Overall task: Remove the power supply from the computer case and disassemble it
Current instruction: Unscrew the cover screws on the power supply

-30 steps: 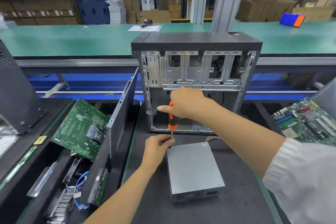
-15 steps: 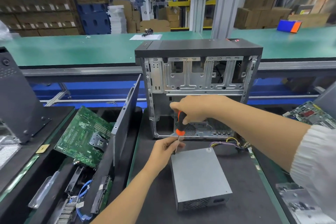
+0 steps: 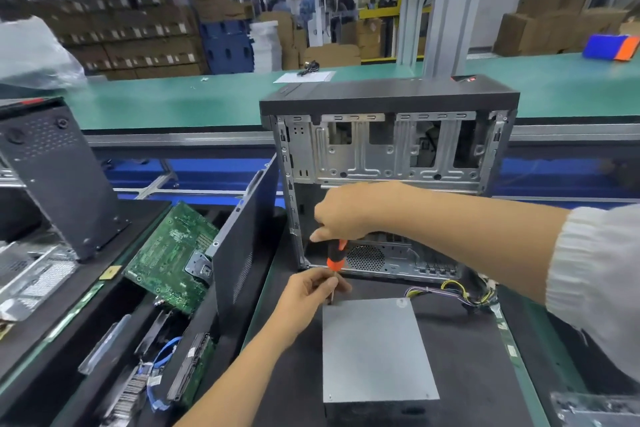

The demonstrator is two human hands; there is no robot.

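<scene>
Over at the far left of the frame a dark perforated side panel leans upright, and just right of it, lower down, a green motherboard lies tilted in a black tray with a blue cable and other loose parts below it. Another dark panel stands on edge between that tray and the black work mat. On the mat, at lower centre, the grey power supply lies flat, out of the computer case, which stands open just behind it in the middle of the frame. The left hand comes up from the bottom edge, its fingers pinched round the thin metal shaft of the screwdriver right at the upper left corner of the power supply. Above it the right hand, reaching in from the right in a pale knitted sleeve, is curled tight round the top of the orange and black handle, holding the tool nearly upright. A bundle of coloured wires trails from the power supply's far right corner towards the right of the frame.
</scene>
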